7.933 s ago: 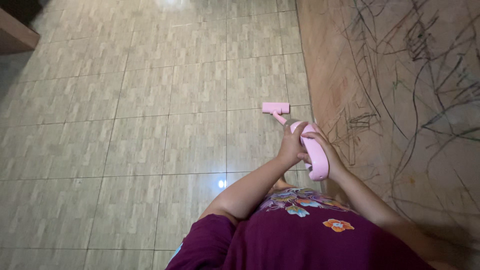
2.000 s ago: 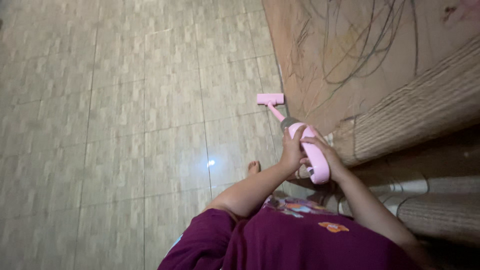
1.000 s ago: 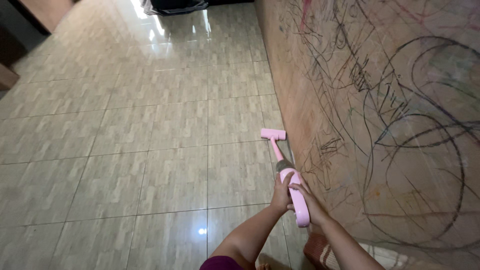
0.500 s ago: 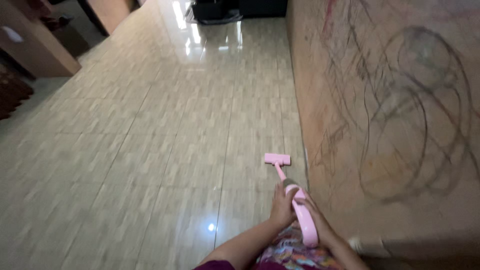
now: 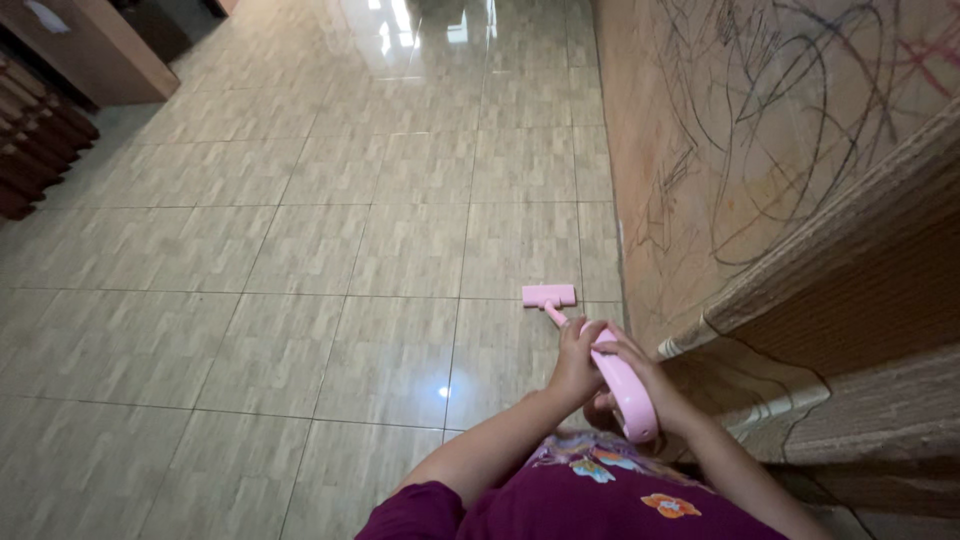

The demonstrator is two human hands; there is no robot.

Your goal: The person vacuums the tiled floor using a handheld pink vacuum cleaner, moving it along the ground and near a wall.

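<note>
1. Both hands wrapped around a pink handheld vacuum (image 5: 622, 378): left hand (image 5: 575, 362) with fingers (image 5: 578, 331) curled over the upper body, right hand (image 5: 637, 370) clasping the side.
2. Pink floor head (image 5: 549, 295) flat on the tiled floor (image 5: 300, 250), just ahead of the fingers, near the scribbled wall (image 5: 720, 130).
3. Best done with the head kept flat and the grip firm, tracing the wall's base.
4. No packages, labels or signs visible.
</note>
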